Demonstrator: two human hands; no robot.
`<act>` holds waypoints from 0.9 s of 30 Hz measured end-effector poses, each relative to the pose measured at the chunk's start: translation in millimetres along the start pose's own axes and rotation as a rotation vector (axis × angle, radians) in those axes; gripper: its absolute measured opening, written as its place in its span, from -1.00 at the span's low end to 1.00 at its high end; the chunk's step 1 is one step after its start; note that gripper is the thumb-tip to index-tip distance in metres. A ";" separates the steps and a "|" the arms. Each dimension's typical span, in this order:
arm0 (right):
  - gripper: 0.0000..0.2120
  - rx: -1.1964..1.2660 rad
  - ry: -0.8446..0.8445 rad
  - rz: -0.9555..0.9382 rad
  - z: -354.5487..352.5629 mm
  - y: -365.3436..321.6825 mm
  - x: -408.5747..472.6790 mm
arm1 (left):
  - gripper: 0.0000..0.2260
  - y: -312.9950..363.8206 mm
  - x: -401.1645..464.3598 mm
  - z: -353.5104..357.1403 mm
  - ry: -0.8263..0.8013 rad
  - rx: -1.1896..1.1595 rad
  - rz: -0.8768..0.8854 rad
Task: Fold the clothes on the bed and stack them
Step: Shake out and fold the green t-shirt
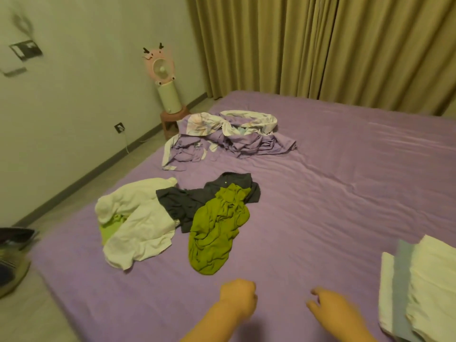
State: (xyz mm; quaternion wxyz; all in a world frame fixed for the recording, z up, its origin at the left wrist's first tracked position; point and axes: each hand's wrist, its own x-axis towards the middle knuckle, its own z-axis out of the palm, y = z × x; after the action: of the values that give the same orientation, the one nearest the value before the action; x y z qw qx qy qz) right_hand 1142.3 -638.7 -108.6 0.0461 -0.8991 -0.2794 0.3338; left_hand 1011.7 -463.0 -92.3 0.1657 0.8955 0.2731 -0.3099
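Note:
Loose clothes lie in a heap on the purple bed [333, 183]: an olive green garment [217, 233], a dark grey garment [195, 201] partly under it, and a crumpled white garment [138, 225] to their left with a light green piece [111, 228] showing beneath. A stack of folded pale clothes [419, 290] sits at the right near edge. My left hand [238, 298] hovers over the bare sheet below the green garment, fingers curled under, holding nothing. My right hand [330, 307] is beside it, fingers loosely bent, also holding nothing.
A rumpled purple and floral quilt [229, 137] lies at the far side of the bed. A pink fan [161, 67] stands on a stool [172, 119] by the wall. Tan curtains [320, 45] hang behind. Shoes [12, 262] sit on the floor at left.

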 end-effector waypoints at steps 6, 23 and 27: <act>-0.59 -0.020 -0.060 -0.043 23.8 -103.5 41.3 | -0.69 -97.2 20.4 -16.7 0.044 -0.023 -0.022; -0.68 -0.084 -0.135 -0.138 103.6 -263.4 167.6 | -0.76 -251.2 157.9 -21.4 0.081 -0.224 -0.081; -0.52 -0.066 -0.102 -0.145 130.6 -273.1 194.0 | -0.58 -253.6 194.9 -1.3 0.142 -0.526 -0.163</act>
State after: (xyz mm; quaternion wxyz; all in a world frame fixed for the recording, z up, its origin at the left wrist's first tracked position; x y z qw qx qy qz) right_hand 1052.2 -319.5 -247.3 0.0263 -0.8594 -0.3566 0.3654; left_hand 990.6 -185.3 -249.4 0.3471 0.8163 0.4263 -0.1771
